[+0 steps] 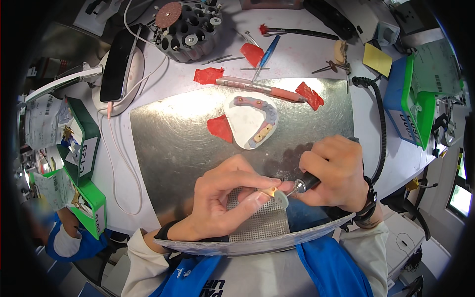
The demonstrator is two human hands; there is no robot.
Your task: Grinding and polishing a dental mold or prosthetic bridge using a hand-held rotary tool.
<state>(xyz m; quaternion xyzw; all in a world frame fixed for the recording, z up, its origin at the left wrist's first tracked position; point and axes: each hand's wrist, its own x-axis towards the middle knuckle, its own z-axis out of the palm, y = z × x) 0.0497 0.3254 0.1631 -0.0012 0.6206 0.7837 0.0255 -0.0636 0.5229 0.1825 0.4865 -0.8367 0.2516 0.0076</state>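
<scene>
Grinding appears in progress; the finished share cannot be told. The tooth-coloured dental piece [270, 191] is at the near side, apart from the dental model [248, 121] farther back. Left hand [220, 195]: thumb and forefinger pinch the piece. Right hand [334, 171]: fingers wrapped around the black rotary handpiece [309, 182]; its pale green disc [281, 200] adjoins the piece, contact unclear.

white bench [302, 55], bright window [460, 200], apparently a dark chair [397, 199]

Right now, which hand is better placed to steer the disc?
The right hand, I'd judge: it grips the black handpiece carrying the pale green disc, while the left hand is occupied pinching the small yellowish piece beside that disc.
</scene>
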